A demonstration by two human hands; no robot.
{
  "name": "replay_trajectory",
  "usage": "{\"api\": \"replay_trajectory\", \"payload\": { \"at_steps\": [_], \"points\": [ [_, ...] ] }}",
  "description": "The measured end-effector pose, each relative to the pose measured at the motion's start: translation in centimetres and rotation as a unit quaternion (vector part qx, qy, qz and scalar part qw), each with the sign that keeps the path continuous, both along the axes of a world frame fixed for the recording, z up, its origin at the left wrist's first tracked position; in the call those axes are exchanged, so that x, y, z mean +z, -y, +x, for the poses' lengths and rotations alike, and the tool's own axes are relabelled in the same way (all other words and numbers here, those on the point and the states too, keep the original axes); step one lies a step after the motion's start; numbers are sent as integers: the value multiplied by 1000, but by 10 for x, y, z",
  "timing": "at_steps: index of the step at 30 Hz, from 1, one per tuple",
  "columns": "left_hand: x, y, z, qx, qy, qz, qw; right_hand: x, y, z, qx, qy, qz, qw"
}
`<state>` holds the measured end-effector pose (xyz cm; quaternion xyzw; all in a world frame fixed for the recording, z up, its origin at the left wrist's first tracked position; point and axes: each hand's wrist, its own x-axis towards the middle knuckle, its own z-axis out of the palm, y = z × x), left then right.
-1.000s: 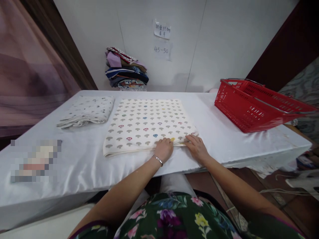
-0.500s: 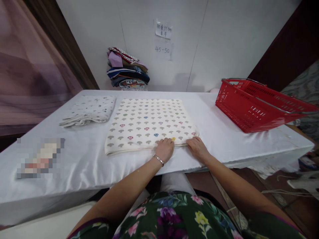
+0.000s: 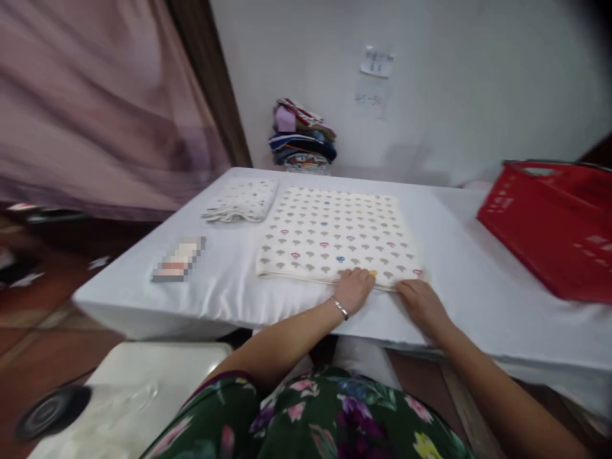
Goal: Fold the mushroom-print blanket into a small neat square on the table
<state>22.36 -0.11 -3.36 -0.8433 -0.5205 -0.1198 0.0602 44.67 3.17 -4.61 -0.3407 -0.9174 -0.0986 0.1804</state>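
Note:
A cream cloth printed with small mushrooms (image 3: 335, 233) lies folded flat on the white table (image 3: 229, 287). My left hand (image 3: 354, 290), with a bracelet on its wrist, rests on the cloth's near edge with fingers curled down onto the fabric. My right hand (image 3: 419, 301) lies at the cloth's near right corner, fingers bent over the edge. Whether either hand pinches the fabric or only presses it is blurred.
A smaller folded spotted cloth (image 3: 241, 199) lies at the far left of the table. A stack of folded coloured fabrics (image 3: 302, 137) stands against the back wall. A red plastic basket (image 3: 554, 223) sits on the right. A white stool (image 3: 134, 395) stands low left.
The view has swung to the left and blurred, so the table and basket appear shifted right. Both hands stay on the near edge of the mushroom cloth.

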Motion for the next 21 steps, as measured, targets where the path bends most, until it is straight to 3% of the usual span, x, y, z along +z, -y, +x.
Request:
{"api": "replay_trajectory", "payload": {
  "at_steps": [11, 16, 21],
  "points": [
    [-3, 1, -12, 7, -10, 4, 1000, -21, -10, -3, 43, 3, 24, 999],
    [0, 10, -60, 66, -16, -4, 998, -24, -12, 0, 41, -5, 20, 999],
    [12, 47, -132, 118, 38, -19, 992, -26, -12, 0, 38, -13, 9, 999]
  ]
}}
